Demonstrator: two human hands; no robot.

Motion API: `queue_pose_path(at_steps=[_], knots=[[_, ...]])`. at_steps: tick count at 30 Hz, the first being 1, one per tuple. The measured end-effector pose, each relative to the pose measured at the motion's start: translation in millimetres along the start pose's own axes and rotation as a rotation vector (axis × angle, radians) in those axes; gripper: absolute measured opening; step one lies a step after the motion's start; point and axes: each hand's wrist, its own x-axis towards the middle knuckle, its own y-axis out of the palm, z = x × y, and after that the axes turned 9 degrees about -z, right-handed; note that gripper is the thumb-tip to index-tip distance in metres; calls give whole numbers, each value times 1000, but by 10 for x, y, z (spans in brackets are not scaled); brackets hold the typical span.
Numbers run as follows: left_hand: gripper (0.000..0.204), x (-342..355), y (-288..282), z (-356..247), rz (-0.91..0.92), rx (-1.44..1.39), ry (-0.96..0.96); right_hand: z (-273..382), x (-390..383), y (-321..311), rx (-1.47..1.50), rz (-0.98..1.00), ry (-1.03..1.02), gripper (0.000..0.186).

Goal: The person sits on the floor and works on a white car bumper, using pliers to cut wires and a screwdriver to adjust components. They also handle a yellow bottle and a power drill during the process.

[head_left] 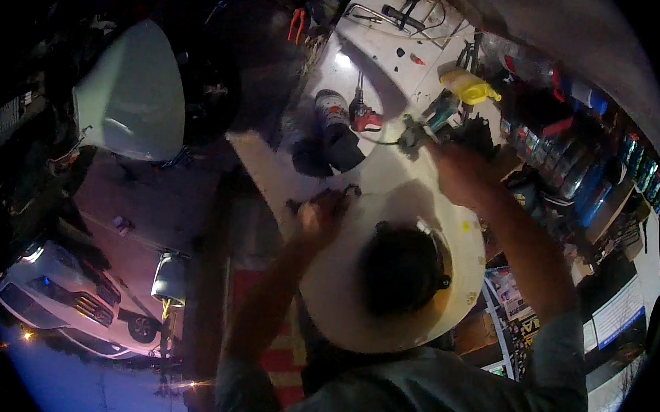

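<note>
A large pale, curved panel (pixel 318 295) with a dark round opening (pixel 401 269) lies close below me. My right hand (pixel 455 171) is closed at its upper end, beside a small grey metal fitting (pixel 412 136); exactly what the fingers grip is hidden. My left hand (pixel 318 216) is curled at the panel's left side, around a dark object too blurred to name. Just beyond the panel are my shoes (pixel 332 109) and a red-and-black tool (pixel 364 118) on the light tiled floor (pixel 396 83).
A loose pale panel (pixel 127 98) sits upper left. A yellow jug (pixel 467 86), bottles (pixel 563 166) and clutter line the right. Red pliers (pixel 296 25) and a metal frame (pixel 422 17) are at the top. A white car (pixel 71 297) stands outside, lower left.
</note>
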Motion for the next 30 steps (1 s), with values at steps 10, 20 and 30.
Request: queue_pose_path(at_steps=[10,20,30], knots=[[14,505,-624,-673,-241,-75,420,-300,-749,-249,119,-489,143,84],[20,896,-1200,-590,-491,478,720,-992,313,-129,279,-845,-85,71],[10,897,-508,-300,-757,325,755,-1208,1319,36,184,-1211,-453,73]])
